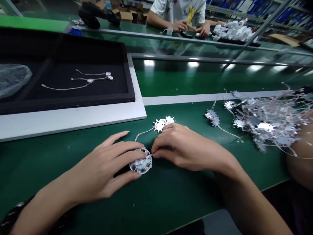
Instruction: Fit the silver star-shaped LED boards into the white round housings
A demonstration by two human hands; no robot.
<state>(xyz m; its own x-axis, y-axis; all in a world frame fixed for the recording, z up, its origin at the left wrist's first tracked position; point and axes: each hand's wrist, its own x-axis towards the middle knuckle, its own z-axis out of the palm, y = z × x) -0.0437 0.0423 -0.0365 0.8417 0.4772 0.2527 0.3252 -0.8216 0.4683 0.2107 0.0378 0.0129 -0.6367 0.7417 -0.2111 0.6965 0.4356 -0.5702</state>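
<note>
A round white plastic housing (pixel 141 171) with spoke-like ribs lies on the green bench. My left hand (pixel 107 164) closes around it, thumb at the near rim and fingers across the top and far rim. At the housing's right edge, my right hand (pixel 179 147) pinches a thin, pale wire (pixel 152 155) between thumb and forefinger; most of it is hidden. Just beyond the right hand are two silvery, star-shaped LED boards (pixel 159 125), partly overlapping. From them a thin lead (pixel 144 132) curves toward the far side of the housing.
A heap of star-shaped boards with wires (pixel 265 125) covers the bench at right, near another person's arm. One wired pair (pixel 213 117) lies apart. At left, a black tray (pixel 130 94) holds several small wired parts. Across a metal rail (pixel 171 36), a co-worker handles small pieces.
</note>
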